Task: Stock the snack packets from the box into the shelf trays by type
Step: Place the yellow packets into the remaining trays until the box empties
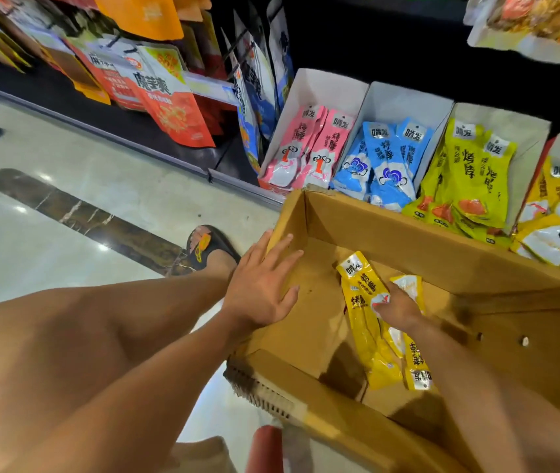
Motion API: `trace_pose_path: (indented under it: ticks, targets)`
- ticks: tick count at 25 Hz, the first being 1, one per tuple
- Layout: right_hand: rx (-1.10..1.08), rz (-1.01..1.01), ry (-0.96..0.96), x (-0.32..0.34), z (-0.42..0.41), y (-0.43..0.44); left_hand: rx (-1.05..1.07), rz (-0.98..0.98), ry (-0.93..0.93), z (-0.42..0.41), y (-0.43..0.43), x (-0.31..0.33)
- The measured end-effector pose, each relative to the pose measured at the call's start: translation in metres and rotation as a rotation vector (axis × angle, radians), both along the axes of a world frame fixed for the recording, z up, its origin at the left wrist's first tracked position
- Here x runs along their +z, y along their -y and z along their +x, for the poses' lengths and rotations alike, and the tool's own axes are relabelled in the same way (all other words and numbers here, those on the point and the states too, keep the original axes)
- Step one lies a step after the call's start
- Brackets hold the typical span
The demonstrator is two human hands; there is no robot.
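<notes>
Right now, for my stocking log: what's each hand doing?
Left hand: open, flat on the box wall.
Right hand: grips yellow packets inside the box.

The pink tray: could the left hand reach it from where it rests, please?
Probably yes: the left hand rests open and empty on the box rim, and nothing stands between it and the pink tray.

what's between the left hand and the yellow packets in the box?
Head view: nothing but bare cardboard of the box, its inner wall and floor, between the left hand and the yellow packets.
</notes>
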State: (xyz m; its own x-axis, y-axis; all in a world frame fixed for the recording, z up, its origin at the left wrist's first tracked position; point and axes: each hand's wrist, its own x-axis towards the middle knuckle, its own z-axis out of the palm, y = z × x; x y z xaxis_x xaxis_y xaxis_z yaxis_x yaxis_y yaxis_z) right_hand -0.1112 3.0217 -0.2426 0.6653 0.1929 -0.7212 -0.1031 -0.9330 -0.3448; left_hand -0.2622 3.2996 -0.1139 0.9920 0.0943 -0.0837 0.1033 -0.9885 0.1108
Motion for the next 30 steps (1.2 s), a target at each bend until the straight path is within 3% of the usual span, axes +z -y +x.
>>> trace_pose_path:
  ticks: [6, 10, 15, 21, 27, 30]
  targets:
    - [0.054, -0.074, 0.042, -0.034, -0.012, 0.008, -0.015, -0.015, 0.045, -0.001, -0.001, -0.003]
    - [0.083, 0.063, 0.099, -0.026, -0.026, 0.009, -0.015, -0.037, 0.057, -0.001, -0.001, -0.002]
    - [-0.037, 0.231, 0.149, 0.024, -0.023, 0.002, 0.052, -0.082, -0.039, 0.001, 0.001, 0.006]
    - [-0.327, 0.604, 0.107, 0.1, -0.031, -0.022, 0.108, -0.369, -0.065, 0.002, -0.001, 0.013]
    - [-0.346, 0.804, 0.054, 0.165, -0.053, -0.069, 0.287, -0.791, -0.078, 0.008, 0.003, 0.028]
    - [-0.272, 0.825, -0.012, 0.173, -0.064, -0.091, 0.351, -0.881, -0.035, 0.012, 0.004, 0.025]
